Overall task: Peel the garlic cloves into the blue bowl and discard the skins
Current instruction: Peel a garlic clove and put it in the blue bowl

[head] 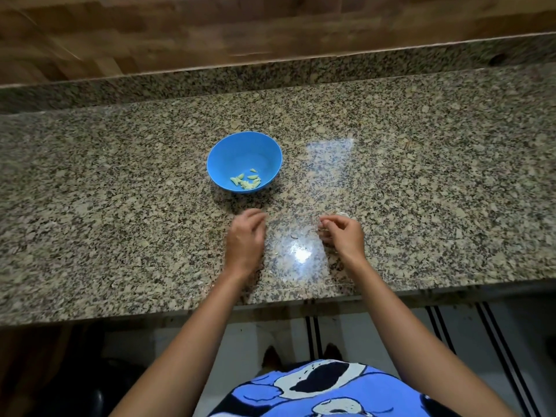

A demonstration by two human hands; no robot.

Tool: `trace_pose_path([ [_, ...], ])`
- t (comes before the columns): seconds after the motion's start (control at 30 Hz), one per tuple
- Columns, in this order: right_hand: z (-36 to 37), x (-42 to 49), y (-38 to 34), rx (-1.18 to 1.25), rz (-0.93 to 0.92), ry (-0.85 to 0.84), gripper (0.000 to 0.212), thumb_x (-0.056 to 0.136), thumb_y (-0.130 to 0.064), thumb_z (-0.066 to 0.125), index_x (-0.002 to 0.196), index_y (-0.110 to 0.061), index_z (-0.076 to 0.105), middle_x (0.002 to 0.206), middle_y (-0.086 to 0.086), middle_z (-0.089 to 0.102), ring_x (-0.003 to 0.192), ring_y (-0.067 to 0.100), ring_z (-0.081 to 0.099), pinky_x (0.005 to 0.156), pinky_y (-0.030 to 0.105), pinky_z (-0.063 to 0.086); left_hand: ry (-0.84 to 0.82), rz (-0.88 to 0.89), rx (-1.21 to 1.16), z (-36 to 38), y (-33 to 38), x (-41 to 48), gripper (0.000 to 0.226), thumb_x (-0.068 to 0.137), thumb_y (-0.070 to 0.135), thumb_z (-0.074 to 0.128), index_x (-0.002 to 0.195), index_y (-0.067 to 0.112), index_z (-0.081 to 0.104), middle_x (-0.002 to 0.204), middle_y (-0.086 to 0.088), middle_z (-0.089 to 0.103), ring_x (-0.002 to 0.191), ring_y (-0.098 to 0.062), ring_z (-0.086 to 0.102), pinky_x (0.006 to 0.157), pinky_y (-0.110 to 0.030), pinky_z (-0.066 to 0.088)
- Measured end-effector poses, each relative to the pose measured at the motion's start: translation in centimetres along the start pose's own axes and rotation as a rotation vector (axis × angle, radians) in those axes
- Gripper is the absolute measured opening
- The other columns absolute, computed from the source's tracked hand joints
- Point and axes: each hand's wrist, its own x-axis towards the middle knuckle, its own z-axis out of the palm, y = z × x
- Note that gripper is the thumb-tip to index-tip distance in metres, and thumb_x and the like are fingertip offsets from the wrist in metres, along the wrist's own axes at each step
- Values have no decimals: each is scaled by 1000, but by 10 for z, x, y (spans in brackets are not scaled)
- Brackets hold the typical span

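One round blue plastic bowl [228, 152] sits on the speckled beige-and-black granite countertop [120, 206], a little left of centre. Inside it, several small peeled garlic cloves [246, 181], pale yellow-green and smooth, lie heaped against the bowl's near wall.

My left hand [245, 239] hovers just on my side of the bowl, not touching it. Its fingers are loosely curled and hold nothing, and it is slightly blurred. My right hand [344, 236] is level with it and apart from it, thumb and forefinger pinched on a small pale piece [321, 226]. I cannot tell whether that is a clove or a skin. A pale scrap [343, 214] shows on the counter just beyond that hand's knuckles.

Open stone stretches wide to both sides of the bowl and hands. The counter's front edge runs close to my body. Behind the bowl a low granite ledge [210, 82] rises, with brown wood panelling [210, 31] above it.
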Motion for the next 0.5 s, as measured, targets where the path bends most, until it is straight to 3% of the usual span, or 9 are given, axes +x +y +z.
trace_pose_path([
  [0.1,-3,-1,5,95,82,35,14,91,-8,55,97,-6,67,80,7,69,67,15,61,63,24,52,-346,100,32,31,20,-5,38,100,24,40,137,18,46,148,2,39,137,-13,32,115,-35,24],
  [0.2,-7,-4,10,173,135,67,15,92,-7,53,96,-3,67,83,11,68,68,17,62,61,20,53,-473,140,99,49,21,0,45,103,27,29,147,19,28,156,2,18,145,-12,10,119,-33,4],
  [0.27,-12,-7,12,206,151,72,16,93,-6,51,97,-1,66,84,13,68,68,17,63,61,18,54,-550,257,153,50,16,-3,46,103,31,27,148,20,23,157,5,11,144,-9,3,118,-28,-1],
  [0.37,-12,-10,10,240,165,78,16,93,-5,51,99,0,65,84,12,67,69,17,63,61,17,54,-696,457,193,41,8,-17,47,103,33,27,149,21,23,156,6,11,141,-2,1,116,-22,-2],
  [0.5,-3,-16,8,281,180,54,16,93,-6,51,98,1,65,80,11,66,63,14,60,55,16,52,-820,693,214,14,-18,-26,42,102,25,34,143,17,39,153,-2,29,142,-15,23,117,-31,15],
])
